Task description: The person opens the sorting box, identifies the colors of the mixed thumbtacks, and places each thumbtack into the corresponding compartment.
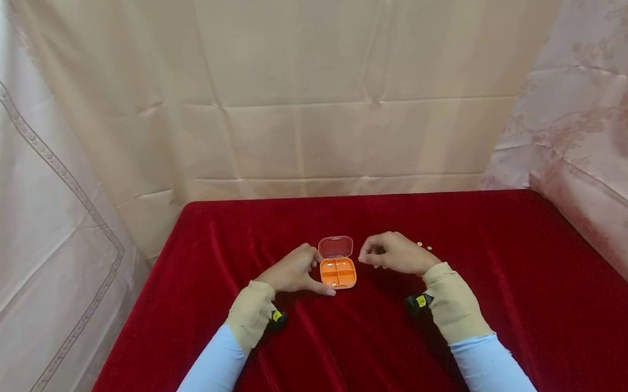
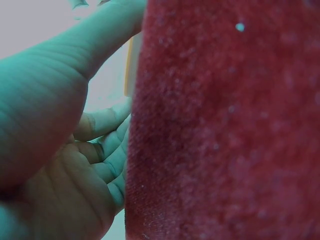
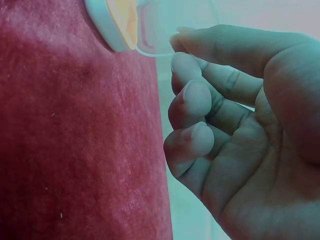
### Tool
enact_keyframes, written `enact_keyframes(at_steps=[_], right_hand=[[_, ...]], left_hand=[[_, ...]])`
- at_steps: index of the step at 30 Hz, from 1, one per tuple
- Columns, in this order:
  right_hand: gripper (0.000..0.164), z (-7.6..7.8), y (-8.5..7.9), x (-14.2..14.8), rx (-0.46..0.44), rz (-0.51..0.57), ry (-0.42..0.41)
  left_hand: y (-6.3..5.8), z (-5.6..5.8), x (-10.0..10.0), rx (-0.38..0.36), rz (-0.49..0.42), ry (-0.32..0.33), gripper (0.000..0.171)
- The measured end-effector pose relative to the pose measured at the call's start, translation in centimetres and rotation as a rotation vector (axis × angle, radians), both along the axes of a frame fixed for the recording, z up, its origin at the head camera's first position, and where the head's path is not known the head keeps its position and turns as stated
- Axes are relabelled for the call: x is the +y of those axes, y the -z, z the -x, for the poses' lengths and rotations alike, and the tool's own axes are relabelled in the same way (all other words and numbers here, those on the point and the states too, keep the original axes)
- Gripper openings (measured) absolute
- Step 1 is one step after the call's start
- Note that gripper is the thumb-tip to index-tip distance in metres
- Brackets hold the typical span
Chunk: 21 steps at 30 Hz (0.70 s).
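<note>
An orange pill box (image 1: 338, 273) with four compartments lies on the red cloth, its clear lid (image 1: 335, 247) raised at the back. One small yellowish pill (image 1: 334, 284) is in the front left compartment. My left hand (image 1: 297, 270) holds the box from the left, thumb at the front corner and fingers near the hinge. To the right of the box, my right hand (image 1: 397, 253) has curled fingers, with thumb and index tips together. In the right wrist view, any tiny thing between those fingertips (image 3: 186, 42) cannot be made out.
Two small pills, one yellowish (image 1: 420, 244) and one greenish (image 1: 429, 248), lie on the cloth behind the right wrist. A red velvet cloth (image 1: 211, 242) covers the table. Pale curtains (image 1: 293, 86) hang behind and at both sides.
</note>
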State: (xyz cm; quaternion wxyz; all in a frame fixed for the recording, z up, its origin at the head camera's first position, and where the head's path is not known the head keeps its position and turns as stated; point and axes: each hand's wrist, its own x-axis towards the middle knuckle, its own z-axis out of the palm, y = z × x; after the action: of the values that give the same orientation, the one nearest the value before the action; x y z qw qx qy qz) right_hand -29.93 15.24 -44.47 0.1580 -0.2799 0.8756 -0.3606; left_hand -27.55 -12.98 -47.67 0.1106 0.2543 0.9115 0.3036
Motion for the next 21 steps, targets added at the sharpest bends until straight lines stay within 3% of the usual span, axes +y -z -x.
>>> enact_keyframes(at_steps=[21], right_hand=[[0.016, 0.2, -0.7, 2.1, 0.012, 0.014, 0.052]], left_hand=[[0.1, 0.0, 0.0, -0.005, 0.006, -0.004, 0.07]])
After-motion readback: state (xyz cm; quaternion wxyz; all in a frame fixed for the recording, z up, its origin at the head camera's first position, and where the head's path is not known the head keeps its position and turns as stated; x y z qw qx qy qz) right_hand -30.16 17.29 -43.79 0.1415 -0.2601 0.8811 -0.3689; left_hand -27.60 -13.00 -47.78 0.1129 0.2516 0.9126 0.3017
